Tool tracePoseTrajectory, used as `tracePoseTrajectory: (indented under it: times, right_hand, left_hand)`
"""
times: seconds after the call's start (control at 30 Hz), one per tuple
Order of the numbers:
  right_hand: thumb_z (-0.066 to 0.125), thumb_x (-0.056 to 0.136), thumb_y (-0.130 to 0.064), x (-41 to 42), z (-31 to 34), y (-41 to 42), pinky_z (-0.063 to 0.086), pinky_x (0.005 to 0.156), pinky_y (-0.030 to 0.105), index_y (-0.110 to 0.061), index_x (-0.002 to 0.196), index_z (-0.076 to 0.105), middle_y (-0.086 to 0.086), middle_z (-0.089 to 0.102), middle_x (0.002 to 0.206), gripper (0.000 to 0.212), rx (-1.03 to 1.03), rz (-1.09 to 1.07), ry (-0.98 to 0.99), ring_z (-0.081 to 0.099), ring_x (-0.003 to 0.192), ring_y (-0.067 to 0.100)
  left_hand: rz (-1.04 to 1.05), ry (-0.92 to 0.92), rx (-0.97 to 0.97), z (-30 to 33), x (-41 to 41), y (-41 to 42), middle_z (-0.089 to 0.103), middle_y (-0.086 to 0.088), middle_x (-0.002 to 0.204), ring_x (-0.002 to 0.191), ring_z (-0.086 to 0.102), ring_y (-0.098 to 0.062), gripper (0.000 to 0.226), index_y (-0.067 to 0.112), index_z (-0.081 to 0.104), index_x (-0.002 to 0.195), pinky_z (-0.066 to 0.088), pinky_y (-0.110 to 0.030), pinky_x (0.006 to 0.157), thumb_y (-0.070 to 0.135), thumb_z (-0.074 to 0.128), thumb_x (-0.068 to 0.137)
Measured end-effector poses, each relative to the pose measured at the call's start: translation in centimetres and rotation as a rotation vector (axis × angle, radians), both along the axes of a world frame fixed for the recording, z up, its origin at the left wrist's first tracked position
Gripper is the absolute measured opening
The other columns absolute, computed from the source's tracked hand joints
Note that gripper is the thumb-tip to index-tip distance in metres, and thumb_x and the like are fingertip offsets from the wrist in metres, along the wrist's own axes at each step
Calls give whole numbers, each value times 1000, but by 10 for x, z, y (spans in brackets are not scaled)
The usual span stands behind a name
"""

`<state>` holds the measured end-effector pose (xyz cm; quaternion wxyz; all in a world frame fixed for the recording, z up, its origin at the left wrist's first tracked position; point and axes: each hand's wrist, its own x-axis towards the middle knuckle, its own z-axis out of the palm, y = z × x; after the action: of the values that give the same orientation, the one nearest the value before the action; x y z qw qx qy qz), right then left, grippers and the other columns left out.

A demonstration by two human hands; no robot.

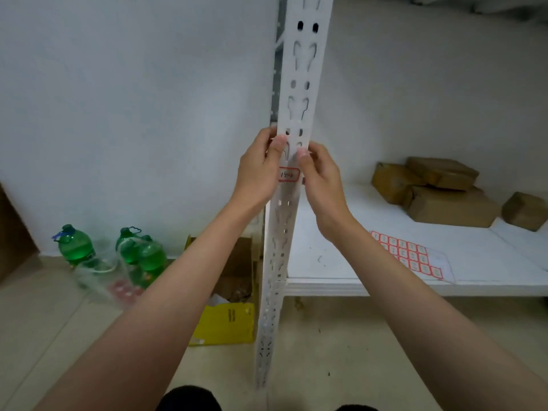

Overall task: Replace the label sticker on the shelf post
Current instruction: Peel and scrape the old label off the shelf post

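My left hand (258,170) and right hand (318,176) are both up against the white shelf post (299,93), one on each side of it. My left thumb lies on the post's front face, with the other fingers curled round its left edge. My right thumb tip presses the front face too, at about two o'clock from the label sticker (288,174); I cannot tell what the rest of those fingers are doing behind the post. The label sticker sits on the post's front, red-bordered with handwriting too small to read, just below my thumbs and between my two palms.

At four o'clock from the sticker, a sheet of red-edged labels (410,254) lies flat on the white shelf (370,232). Farther back on that shelf, at about three o'clock, brown parcels (444,191) are heaped together. On the floor at eight o'clock stand green bottles (112,250), some in a clear bag, and a yellow box (228,324) sits at six o'clock, just left of the post's foot.
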<state>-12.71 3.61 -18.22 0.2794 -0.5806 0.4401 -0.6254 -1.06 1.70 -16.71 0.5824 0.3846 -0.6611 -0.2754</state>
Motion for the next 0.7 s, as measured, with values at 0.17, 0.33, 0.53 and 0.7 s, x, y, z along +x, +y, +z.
tracePoseTrajectory:
  times: [0.17, 0.33, 0.53, 0.7]
  right_hand:
    - [47, 106, -29, -2, 9, 6, 54, 99, 48, -13, 122, 64, 8, 71, 115, 28, 109, 3, -6, 68, 108, 26]
    - [45, 107, -23, 4, 12, 10, 55, 98, 47, -14, 119, 65, 5, 73, 110, 25, 141, -53, -7, 70, 103, 24]
    - [47, 106, -21, 5, 4, 4, 58, 95, 43, -17, 116, 66, 1, 74, 108, 22, 80, -67, -21, 71, 100, 17]
    - [49, 106, -21, -7, -6, -4, 59, 88, 30, -24, 116, 66, -6, 74, 108, 20, -4, 33, -29, 72, 97, 9]
  left_hand:
    - [-20, -110, 103, 11, 6, 8, 63, 4, 121, 107, 59, -14, 30, 20, 53, 127, 46, -23, 84, 34, 36, 108]
    - [1, -106, 144, 14, 4, 13, 64, 0, 122, 107, 60, -20, 28, 22, 53, 126, 47, -33, 90, 35, 35, 108]
    - [-15, -80, 124, 11, 3, 14, 63, 1, 122, 107, 60, -18, 30, 21, 52, 129, 43, -20, 73, 33, 34, 108]
    - [14, -62, 71, 5, 2, 8, 65, 5, 124, 108, 62, -11, 31, 21, 54, 130, 46, -16, 74, 34, 35, 108]
